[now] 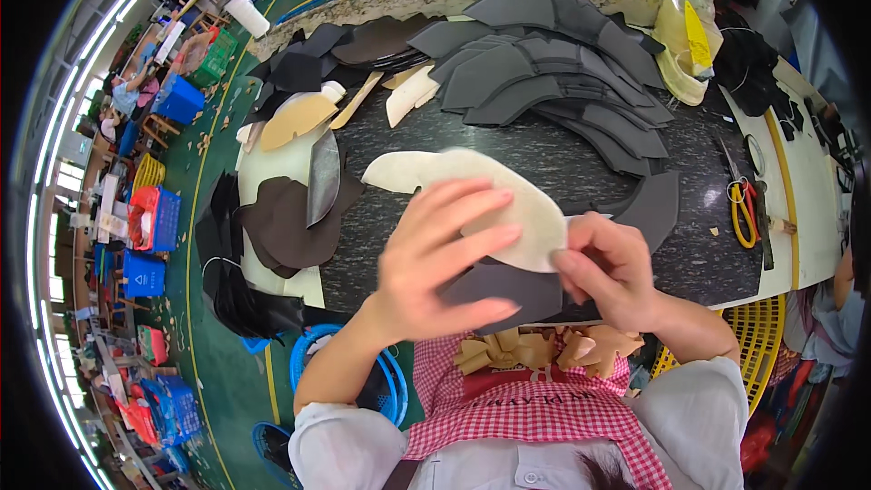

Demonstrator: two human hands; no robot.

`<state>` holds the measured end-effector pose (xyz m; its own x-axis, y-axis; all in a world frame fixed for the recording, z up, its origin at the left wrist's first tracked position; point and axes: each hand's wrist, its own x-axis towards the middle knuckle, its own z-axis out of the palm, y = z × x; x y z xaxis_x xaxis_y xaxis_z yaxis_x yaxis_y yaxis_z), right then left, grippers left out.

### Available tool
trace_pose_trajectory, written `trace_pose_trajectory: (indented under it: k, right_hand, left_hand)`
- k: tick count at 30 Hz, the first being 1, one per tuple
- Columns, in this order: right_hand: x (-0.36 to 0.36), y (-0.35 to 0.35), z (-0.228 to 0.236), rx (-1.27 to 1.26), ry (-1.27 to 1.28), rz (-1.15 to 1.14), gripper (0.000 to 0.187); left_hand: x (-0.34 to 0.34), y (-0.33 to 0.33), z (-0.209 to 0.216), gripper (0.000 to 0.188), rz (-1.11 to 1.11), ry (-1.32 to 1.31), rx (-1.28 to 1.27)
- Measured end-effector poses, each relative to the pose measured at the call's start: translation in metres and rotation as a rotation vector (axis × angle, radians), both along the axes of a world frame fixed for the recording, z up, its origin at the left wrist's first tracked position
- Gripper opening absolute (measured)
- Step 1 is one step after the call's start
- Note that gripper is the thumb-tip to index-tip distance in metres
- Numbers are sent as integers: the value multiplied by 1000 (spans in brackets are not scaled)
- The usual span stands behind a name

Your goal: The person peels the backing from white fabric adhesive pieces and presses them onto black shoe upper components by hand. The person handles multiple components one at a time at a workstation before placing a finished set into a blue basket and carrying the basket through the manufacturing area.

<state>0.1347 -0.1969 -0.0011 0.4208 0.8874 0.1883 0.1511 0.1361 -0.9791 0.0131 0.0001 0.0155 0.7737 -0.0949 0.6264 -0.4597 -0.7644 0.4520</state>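
A cream, curved cut piece [535, 218], of felt or leather-like sheet, is held above the dark worktop. My right hand [610, 270] pinches its right edge between thumb and fingers. My left hand [440, 259] is spread in front of the piece, slightly blurred; I cannot tell whether its fingers touch it. Below them lies a dark grey piece [513, 295], partly covered by the hands and the cream piece. Dark grey curved pieces [553, 59] lie in overlapping rows beyond my hands.
Brown rounded pieces [288, 227] and tan pieces [295, 122] lie to the left. Yellow-handled scissors [744, 215] rest at the right. A yellow-white shoe last [682, 54] stands at the far right. Tan scraps [508, 351] sit on my checked apron. A blue basket [392, 381] stands below the table.
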Motion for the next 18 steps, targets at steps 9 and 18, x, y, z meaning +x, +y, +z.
trace_pose_trajectory:
  k: [9, 18]
  right_hand:
    - [-12, -1, 17, 339, -269, 102, 10]
    - [-18, -29, 11, 358, -237, -141, 17]
  left_hand:
    - [10, -33, 11, 67, 36, -142, 240]
    - [3, -35, 19, 63, -208, -68, -392]
